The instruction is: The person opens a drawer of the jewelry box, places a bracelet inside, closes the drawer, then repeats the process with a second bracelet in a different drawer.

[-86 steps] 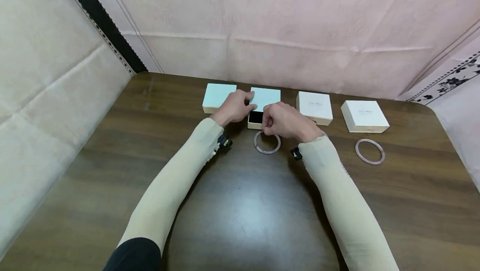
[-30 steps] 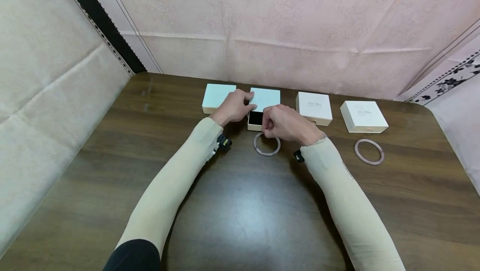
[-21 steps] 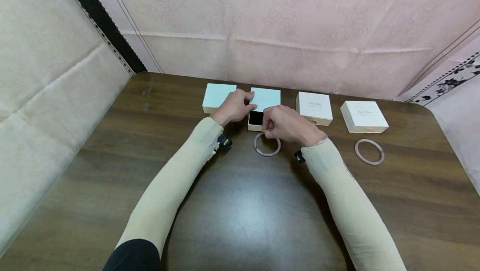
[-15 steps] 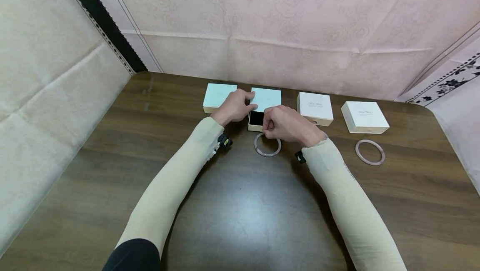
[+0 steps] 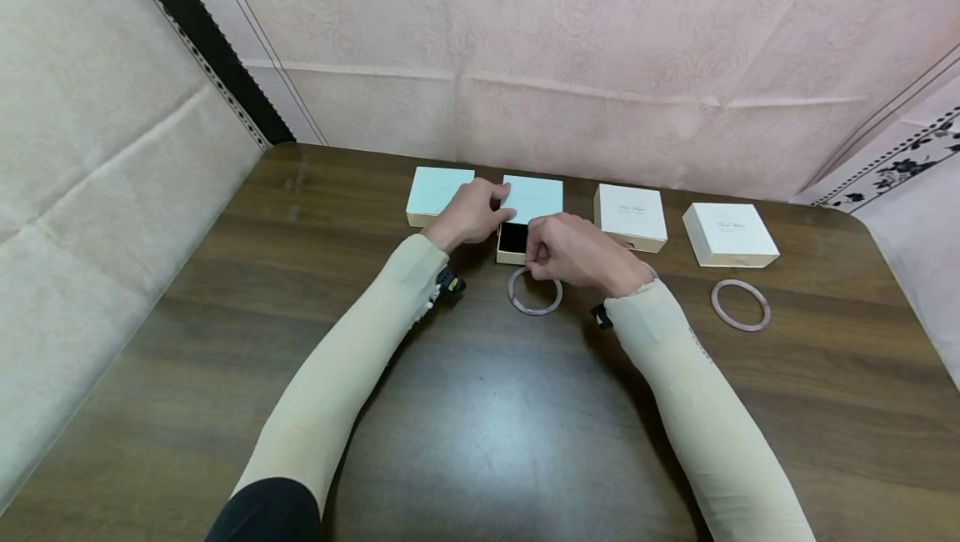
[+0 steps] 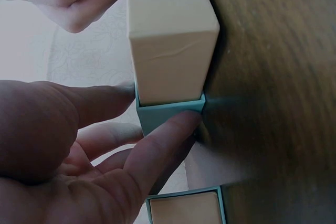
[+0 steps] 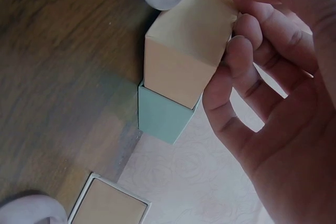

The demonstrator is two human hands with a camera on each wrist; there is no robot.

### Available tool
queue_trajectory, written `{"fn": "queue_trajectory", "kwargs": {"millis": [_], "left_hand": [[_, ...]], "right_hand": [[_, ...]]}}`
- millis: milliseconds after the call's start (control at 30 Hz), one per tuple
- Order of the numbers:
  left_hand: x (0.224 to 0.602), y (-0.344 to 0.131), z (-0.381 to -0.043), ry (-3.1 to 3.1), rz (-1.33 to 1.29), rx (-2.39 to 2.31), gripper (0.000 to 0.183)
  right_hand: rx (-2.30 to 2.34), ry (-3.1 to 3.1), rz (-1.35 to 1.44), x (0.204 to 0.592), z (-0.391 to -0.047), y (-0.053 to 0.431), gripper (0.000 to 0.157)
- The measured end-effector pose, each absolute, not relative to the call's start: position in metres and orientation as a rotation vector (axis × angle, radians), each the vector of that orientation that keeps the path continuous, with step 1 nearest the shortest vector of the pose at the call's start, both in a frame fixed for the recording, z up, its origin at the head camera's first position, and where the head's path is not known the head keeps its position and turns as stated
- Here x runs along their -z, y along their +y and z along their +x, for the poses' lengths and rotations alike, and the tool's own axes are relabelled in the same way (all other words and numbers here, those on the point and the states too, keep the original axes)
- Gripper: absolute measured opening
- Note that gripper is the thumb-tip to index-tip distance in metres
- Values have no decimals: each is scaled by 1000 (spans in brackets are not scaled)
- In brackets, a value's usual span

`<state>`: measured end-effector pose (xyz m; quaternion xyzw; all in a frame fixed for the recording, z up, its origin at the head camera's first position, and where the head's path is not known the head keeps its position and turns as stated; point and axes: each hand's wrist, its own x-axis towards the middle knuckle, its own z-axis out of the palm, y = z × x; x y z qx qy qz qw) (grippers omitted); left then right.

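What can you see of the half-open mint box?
The mint box has a pale mint sleeve and a cream drawer, cardboard by its look. The drawer is partly out toward the person, showing a black interior; one side has a crease. It lies flat on the brown table, second from left in the row. The left hand holds the sleeve; the right hand is at the drawer's front, exact grip hidden.

Wood-grain surface (image 5: 480, 442), glossy toward six o'clock, matt teal card case (image 5: 536, 194), cream paper drawer (image 6: 170, 69) with a faint crease, polished stone-like bangle (image 5: 534, 311), matt white card box (image 5: 731, 229) at three o'clock, creased cloth (image 5: 577, 58) at twelve o'clock, matt fabric sleeve (image 5: 337, 383) at seven o'clock
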<state>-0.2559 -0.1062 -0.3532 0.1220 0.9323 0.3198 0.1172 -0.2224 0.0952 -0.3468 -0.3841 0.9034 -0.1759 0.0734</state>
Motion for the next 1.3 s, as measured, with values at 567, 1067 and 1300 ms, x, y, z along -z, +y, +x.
{"fn": "queue_trajectory", "kwargs": {"millis": [567, 1067, 1300], "left_hand": [[350, -105, -256, 2722, 352, -958, 53], [350, -106, -257, 2714, 355, -966, 54], [352, -105, -256, 2717, 342, -956, 54]], "right_hand": [[499, 2729, -1161, 346, -218, 94, 13], [493, 2743, -1178, 347, -217, 95, 14], [497, 2729, -1150, 350, -215, 95, 14]]}}
